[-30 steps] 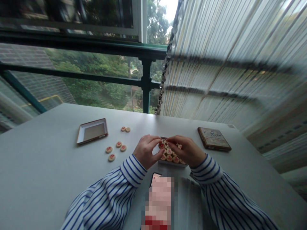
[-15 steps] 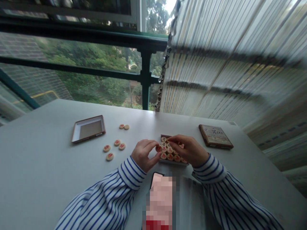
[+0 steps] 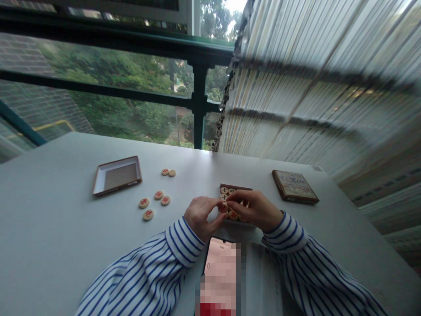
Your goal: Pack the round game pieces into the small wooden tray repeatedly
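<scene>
My left hand [image 3: 203, 216] pinches a round wooden Chinese chess piece [image 3: 222, 207] with a red character between thumb and forefinger. Closed in from the other side, the fingertips of my right hand [image 3: 255, 209] meet the same piece at its right edge. Both hands are over an open box [image 3: 241, 186] with rows of chess pieces, black characters at the back and red ones in front. My right hand hides much of the box.
Several loose red chess pieces [image 3: 148, 214] lie on the white table [image 3: 66, 228] to the left, one blank piece [image 3: 172, 173] behind them. Farther left is a shallow box lid [image 3: 118, 175]. A flat decorated box [image 3: 295, 186] lies right; a phone [image 3: 220, 259] lies in front.
My left hand has moved a little right with the chess piece, over the box. My right fingers have come down from the back row to meet that piece.
</scene>
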The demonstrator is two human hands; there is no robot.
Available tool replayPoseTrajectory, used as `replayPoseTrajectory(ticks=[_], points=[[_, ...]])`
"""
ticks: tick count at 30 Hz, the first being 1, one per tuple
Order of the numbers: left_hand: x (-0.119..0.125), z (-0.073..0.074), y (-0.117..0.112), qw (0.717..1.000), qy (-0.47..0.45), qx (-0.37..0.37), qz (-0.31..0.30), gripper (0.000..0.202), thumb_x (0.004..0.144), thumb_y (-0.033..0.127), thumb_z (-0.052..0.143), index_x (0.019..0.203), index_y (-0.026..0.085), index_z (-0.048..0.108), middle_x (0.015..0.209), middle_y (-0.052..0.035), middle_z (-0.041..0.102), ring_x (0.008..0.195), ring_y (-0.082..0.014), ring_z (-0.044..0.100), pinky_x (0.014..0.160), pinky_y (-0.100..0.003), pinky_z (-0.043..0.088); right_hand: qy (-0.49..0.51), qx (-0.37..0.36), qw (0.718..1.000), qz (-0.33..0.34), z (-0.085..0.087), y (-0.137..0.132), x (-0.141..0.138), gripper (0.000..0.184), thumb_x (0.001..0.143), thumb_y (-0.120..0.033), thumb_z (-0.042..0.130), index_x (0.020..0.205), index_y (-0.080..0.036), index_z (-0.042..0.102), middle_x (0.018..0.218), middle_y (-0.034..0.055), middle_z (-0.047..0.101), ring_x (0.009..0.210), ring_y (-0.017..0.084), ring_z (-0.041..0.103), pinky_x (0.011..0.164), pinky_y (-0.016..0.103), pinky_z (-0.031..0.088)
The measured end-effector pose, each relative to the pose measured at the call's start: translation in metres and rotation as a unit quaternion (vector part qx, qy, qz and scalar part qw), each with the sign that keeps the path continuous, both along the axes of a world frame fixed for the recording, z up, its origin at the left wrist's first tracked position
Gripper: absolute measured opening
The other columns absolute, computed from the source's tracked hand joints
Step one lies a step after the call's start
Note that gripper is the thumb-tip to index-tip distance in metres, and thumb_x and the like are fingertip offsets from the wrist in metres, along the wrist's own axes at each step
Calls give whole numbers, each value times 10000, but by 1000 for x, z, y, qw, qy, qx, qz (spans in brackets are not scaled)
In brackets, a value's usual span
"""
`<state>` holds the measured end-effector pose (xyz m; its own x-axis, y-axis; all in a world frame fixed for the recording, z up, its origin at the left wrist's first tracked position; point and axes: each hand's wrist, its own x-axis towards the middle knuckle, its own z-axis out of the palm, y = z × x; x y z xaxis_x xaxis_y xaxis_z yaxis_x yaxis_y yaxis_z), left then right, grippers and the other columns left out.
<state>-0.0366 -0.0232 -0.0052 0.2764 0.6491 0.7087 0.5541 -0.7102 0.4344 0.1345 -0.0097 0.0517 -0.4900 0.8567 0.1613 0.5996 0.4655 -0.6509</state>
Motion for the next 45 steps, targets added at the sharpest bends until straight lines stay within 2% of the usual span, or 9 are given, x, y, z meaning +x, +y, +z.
replayPoseTrajectory(ticks=[10, 23, 27, 32, 38, 42, 45], points=[[1, -3, 0, 999, -30, 18, 7, 158, 689, 204, 616, 840, 170, 586, 723, -15, 666, 698, -149, 605, 675, -290, 442, 47, -49, 997, 26, -1, -1, -3, 217, 775, -321, 523, 836, -148, 638, 687, 22, 646, 559, 79, 532, 499, 179, 393], [-1, -7, 0, 999, -38, 3, -10, 220, 679, 229, 632, 883, 154, 596, 772, -50, 678, 723, -167, 617, 678, -294, 471, 49, -50, 997, 23, -1, -2, -3, 160, 761, -247, 530, 829, -152, 639, 700, 20, 658, 563, 77, 544, 503, 178, 392], [-1, -5, -1, 997, -61, -32, -28, 200, 702, 227, 606, 885, 147, 609, 783, -61, 679, 735, -164, 622, 682, -284, 486, 46, -41, 998, 22, -2, -1, -2, 150, 755, -210, 526, 842, -158, 638, 718, 14, 662, 578, 76, 540, 519, 178, 388], [-2, -2, -2, 988, -101, -111, -40, 177, 742, 207, 553, 893, 145, 622, 795, -63, 681, 740, -151, 629, 694, -265, 499, 38, -32, 999, 10, -2, -2, -1, 142, 749, -207, 527, 827, -160, 636, 694, 6, 652, 577, 77, 532, 527, 180, 385], [1, 0, -3, 972, -151, -179, -20, 144, 734, 215, 564, 835, 149, 641, 762, -44, 686, 706, -138, 633, 686, -236, 505, 28, -17, 999, -3, -3, -2, -2, 148, 750, -242, 534, 824, -163, 637, 694, 8, 643, 579, 79, 523, 526, 184, 380], [3, 1, -4, 963, -180, -203, -5, 135, 728, 217, 571, 817, 149, 646, 742, -32, 686, 684, -128, 632, 672, -219, 507, 25, -5, 1000, -7, -3, -3, -4, 163, 757, -281, 537, 808, -159, 634, 672, 8, 632, 567, 75, 511, 521, 184, 377], [4, 1, -5, 959, -189, -212, -5, 138, 721, 222, 577, 812, 145, 647, 740, -32, 686, 680, -125, 631, 669, -214, 508, 22, 7, 1000, -3, -4, -3, -5, 140, 755, -256, 539, 800, -160, 632, 657, 3, 626, 560, 74, 507, 522, 184, 376]])
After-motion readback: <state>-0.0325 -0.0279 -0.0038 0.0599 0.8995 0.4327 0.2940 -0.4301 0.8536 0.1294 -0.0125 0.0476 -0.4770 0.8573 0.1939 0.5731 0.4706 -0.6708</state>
